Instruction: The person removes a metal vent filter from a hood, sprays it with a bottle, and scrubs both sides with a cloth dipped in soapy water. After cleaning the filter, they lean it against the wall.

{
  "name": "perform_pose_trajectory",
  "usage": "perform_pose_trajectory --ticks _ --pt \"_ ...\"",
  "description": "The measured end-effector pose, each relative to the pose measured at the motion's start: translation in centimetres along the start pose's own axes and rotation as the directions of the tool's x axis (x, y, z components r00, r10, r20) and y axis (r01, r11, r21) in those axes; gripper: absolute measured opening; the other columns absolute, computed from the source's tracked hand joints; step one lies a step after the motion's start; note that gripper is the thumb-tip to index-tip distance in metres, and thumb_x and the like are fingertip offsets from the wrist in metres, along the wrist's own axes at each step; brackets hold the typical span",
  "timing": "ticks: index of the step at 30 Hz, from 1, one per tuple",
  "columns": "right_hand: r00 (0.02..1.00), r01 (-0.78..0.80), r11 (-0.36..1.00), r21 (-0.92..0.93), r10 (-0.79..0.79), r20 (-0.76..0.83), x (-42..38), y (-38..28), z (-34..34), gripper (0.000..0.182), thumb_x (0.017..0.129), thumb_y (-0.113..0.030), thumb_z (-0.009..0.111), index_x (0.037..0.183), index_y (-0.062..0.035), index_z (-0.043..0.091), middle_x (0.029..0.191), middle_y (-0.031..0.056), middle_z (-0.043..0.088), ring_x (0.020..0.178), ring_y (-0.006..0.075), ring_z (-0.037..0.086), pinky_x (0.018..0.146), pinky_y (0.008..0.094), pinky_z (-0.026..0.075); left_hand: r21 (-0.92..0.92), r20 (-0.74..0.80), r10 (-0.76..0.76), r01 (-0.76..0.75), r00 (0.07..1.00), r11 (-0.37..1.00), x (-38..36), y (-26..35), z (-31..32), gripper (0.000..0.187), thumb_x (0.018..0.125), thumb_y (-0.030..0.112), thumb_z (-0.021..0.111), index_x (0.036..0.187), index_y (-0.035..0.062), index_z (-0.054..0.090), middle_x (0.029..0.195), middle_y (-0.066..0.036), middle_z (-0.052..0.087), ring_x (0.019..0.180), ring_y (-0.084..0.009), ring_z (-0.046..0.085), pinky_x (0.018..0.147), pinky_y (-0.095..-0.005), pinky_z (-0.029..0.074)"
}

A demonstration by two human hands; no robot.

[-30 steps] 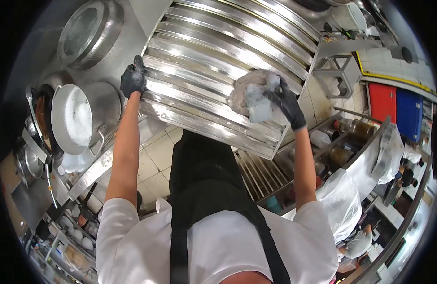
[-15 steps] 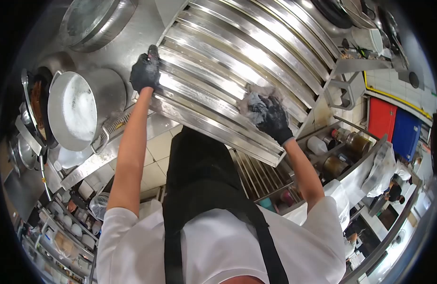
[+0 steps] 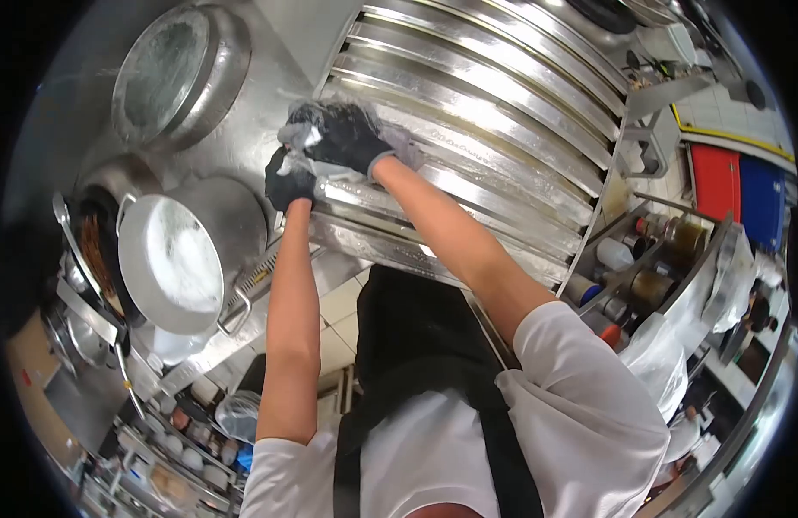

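Observation:
A large ridged metal baffle filter (image 3: 468,112) lies tilted in front of me, wet along its slats. My left hand (image 3: 289,180), in a black glove, is closed around the filter's left edge near its lower corner. Just above it, my right hand (image 3: 347,138), also gloved in black, presses a wet grey scouring pad (image 3: 399,142) onto the slats at that same edge. The pad is loose and fluffy, partly covered by my fingers. Suds show beside the two hands, which almost touch.
Left of the filter stands a big metal pot (image 3: 183,250) with foamy water. Behind it a wide round pan (image 3: 161,78) rests on the steel counter (image 3: 274,78). Bottles and jars fill a rack (image 3: 667,268) at right. Red (image 3: 715,181) and blue (image 3: 762,198) panels stand beyond.
My right hand has swept the scouring pad from the filter's right side across to its left edge, beside my left hand. My left hand keeps its hold. The view has shifted slightly.

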State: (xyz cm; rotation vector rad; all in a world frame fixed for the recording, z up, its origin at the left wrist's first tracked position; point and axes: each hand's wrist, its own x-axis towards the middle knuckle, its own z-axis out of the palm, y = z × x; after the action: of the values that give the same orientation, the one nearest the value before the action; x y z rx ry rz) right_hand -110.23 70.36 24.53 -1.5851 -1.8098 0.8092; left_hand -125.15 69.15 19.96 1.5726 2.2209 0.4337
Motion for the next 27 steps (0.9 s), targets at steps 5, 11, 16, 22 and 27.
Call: perform_pose_trajectory --ticks 5,11,16,22,27 --pt "0.99 0.012 0.981 -0.195 -0.04 -0.137 -8.8 5.7 -2.2 0.058 0.072 -0.042 0.068 0.124 -0.0176 0.056 0.119 0.0096 0.061 0.111 0.0303 0.057 0.097 0.0479 0.04 0.133 0.151 -0.136 0.116 0.979 0.984 -0.6 4.5 -2.9 0.061 0.09 0.062 0.036 0.096 0.0124 0.072 0.1 -0.019 0.067 0.097 -0.0415 0.062 0.086 -0.049 0.048" --pt "0.93 -0.245 0.914 -0.323 0.127 -0.345 -29.0 12.0 -12.7 0.061 0.072 -0.031 0.075 0.129 -0.0203 0.056 0.127 0.0086 0.058 0.122 0.0279 0.05 0.109 0.0439 0.031 0.095 0.097 -0.057 0.048 0.994 0.994 0.7 2.7 -1.4 0.068 0.089 0.066 0.032 0.097 0.0121 0.072 0.1 -0.017 0.068 0.097 -0.0412 0.062 0.085 -0.0498 0.048" --pt "0.567 -0.402 0.848 0.345 0.526 -0.634 -42.1 17.2 -22.1 0.054 0.075 -0.02 0.067 0.125 -0.0025 0.054 0.122 0.0119 0.059 0.11 0.024 0.057 0.098 0.0379 0.044 0.128 0.081 -0.155 0.144 0.985 0.981 -0.3 4.8 -2.9 0.068 0.089 0.066 0.031 0.1 0.0126 0.071 0.103 -0.016 0.068 0.099 -0.0393 0.063 0.086 -0.049 0.048" --pt "0.389 -0.039 0.898 0.438 0.418 -0.821 -43.6 9.2 -31.0 0.069 0.08 -0.028 0.057 0.139 0.0006 0.036 0.133 0.017 0.05 0.12 0.0298 0.052 0.103 0.0423 0.042 0.104 0.14 -0.009 -0.006 0.99 0.995 -0.9 4.1 -2.8 0.066 0.089 0.066 0.035 0.101 0.012 0.071 0.1 -0.017 0.068 0.096 -0.0388 0.064 0.083 -0.0472 0.049" --pt "0.497 0.054 0.976 0.212 0.158 -0.853 -38.6 0.2 -38.3 0.056 0.085 -0.027 0.054 0.132 0.0013 0.042 0.127 0.0174 0.052 0.118 0.0313 0.052 0.105 0.0414 0.037 0.171 0.147 0.102 -0.127 0.984 0.977 0.7 2.2 -1.4 0.065 0.089 0.066 0.037 0.096 0.0112 0.07 0.099 -0.017 0.068 0.095 -0.0395 0.063 0.083 -0.0468 0.049"
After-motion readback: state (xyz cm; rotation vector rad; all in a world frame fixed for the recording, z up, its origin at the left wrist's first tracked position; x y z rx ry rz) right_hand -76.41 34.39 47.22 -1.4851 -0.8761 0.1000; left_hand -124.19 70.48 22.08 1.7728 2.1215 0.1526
